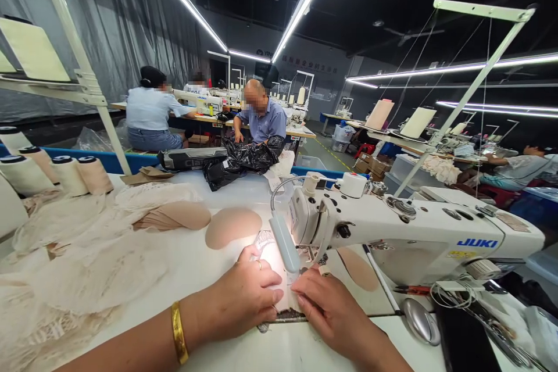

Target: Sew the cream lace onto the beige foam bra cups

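Observation:
My left hand [246, 293], with a ring and a gold bangle, presses its bent fingers on a pale piece of fabric [271, 251] under a bright light. Across from it my right hand [329, 308] has its fingers close together at the same fabric, just in front of the needle area of the white sewing machine [387, 226]. A slim lamp [285, 242] on a bendy neck hangs over the work and partly hides the fabric and needle. Beige oval pads [233, 226] lie beyond my left hand, and another beige pad [358, 268] lies under the machine arm.
Cream lace fabric [87, 267] heaps on the left, below thread cones [72, 175]. A black plastic bag [242, 160] lies at the back. On the right are a white stick [381, 279], a silver rounded object [421, 321] and a black flat object [464, 337]. Co-workers [261, 116] sit beyond.

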Motion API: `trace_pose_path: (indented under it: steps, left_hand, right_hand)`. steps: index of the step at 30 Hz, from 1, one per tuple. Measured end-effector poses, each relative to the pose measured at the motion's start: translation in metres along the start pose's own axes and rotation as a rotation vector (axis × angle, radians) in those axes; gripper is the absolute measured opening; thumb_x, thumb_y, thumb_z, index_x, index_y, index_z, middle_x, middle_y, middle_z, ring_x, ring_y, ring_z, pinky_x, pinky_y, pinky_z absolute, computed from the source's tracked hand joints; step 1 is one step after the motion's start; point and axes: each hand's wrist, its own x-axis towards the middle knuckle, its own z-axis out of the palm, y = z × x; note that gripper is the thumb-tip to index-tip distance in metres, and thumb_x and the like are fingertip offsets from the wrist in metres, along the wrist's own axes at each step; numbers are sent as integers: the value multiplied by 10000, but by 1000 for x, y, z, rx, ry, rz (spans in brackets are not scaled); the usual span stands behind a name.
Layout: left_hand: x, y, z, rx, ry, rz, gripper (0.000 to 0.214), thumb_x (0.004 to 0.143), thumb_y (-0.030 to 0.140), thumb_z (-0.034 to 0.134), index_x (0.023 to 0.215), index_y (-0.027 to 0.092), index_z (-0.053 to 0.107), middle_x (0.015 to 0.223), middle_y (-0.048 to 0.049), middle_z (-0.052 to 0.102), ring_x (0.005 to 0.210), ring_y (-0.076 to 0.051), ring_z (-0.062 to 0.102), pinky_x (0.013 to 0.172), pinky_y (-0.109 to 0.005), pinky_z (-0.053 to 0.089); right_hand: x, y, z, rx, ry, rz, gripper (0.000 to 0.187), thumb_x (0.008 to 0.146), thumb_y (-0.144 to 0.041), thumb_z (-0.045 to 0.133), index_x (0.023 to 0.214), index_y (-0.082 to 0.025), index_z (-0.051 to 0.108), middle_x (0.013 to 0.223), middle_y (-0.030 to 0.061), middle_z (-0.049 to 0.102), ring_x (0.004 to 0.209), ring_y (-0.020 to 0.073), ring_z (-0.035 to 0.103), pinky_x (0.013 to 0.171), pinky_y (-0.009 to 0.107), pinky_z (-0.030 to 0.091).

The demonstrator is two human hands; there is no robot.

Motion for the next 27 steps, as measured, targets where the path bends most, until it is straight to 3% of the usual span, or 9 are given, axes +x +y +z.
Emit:
trace_pose_path:
  steps: [6,13,22,27]
  left_hand:
    - [3,13,-5,-19,-51,8,146,942,256,690,875,218,566,875,27,682,765,-207,623,914,-467,401]
    - [6,2,19,34,2,-34,132,955,193,595,826,208,565,823,18,650,758,-207,622,963,-522,380]
    - [14,-17,14,-20,28,-73,119,1000,168,586,936,227,668,958,-42,731,937,-272,671,987,-511,380]
    - [17,-13,13,22,-60,-160,106,1028,182,584,1018,210,686,1015,-75,740,976,-289,680,969,-504,416]
  right_hand:
    - [0,-4,2,-32,-120,56,211,1007,-101,520,1011,-260,660,984,24,651,882,215,628,777,340,498]
    - [4,0,9,-112,-59,84,301,1000,-72,447,1089,-240,681,920,46,653,811,225,619,690,329,466]
    - [10,6,17,-209,-12,141,267,997,-108,418,1050,-222,654,903,67,679,782,239,648,639,331,479]
    - [11,6,16,-233,3,117,287,1009,-129,431,1121,-222,678,923,74,724,742,237,690,649,353,553]
